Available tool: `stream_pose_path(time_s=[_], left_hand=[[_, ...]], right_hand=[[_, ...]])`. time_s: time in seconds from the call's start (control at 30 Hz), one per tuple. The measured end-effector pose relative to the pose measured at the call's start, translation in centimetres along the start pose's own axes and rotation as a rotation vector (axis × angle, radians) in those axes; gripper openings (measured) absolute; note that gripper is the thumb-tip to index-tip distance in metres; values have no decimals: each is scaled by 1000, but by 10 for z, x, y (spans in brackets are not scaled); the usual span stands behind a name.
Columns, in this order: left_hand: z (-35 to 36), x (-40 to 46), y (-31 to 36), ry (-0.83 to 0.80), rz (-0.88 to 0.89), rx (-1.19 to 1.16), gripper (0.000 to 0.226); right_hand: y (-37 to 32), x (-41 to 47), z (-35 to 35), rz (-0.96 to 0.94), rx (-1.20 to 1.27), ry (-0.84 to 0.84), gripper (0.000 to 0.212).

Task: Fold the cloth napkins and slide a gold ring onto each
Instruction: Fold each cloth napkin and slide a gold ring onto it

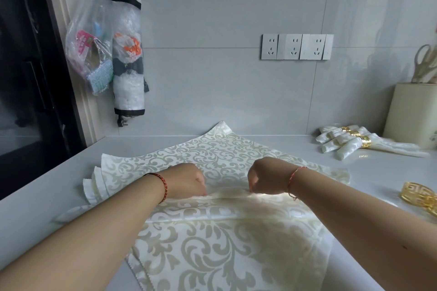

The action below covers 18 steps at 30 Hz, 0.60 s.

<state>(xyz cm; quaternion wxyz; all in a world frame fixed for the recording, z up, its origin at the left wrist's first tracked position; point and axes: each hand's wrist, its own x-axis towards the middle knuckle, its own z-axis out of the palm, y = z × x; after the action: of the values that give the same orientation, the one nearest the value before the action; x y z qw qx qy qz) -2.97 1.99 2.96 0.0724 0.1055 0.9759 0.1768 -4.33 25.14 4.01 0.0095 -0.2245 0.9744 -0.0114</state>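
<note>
Your left hand (188,178) and right hand (266,176): both pinch, it seems, a fold ridge on the damask napkin (212,238) | napkin mid-counter (35,196) | loose gold ring (417,192) right | ringed napkins (350,143) far right.

- You have a row of wall sockets (297,47) on the grey tiled wall
- Far left of the sockets hang a clear plastic bag (88,47) and a black-trimmed bag holder (128,54)
- Below and right of the sockets stands a cream container (412,114) holding scissors (425,64)
</note>
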Motion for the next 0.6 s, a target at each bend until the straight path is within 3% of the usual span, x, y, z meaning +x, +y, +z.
stream_pose_path(time_s=[0.1,0.2,0.3,0.4,0.5,0.6], left_hand=[[1,1,-2,44,38,18,20],[4,2,-2,66,91,46,12],[4,7,-1,40,66,0,28],[3,8,2,0,33,-23,39],[5,6,5,32,95,20,21],[8,4,5,74,140,22,23]], right_hand=[[4,1,0,-25,42,-21,1],[8,4,3,-1,82,-54,24],[9,8,4,5,82,-71,40],[6,7,4,-11,48,-47,31],[3,2,6,-45,24,21,14],[-1,-5,8,-64,-25,42,17]])
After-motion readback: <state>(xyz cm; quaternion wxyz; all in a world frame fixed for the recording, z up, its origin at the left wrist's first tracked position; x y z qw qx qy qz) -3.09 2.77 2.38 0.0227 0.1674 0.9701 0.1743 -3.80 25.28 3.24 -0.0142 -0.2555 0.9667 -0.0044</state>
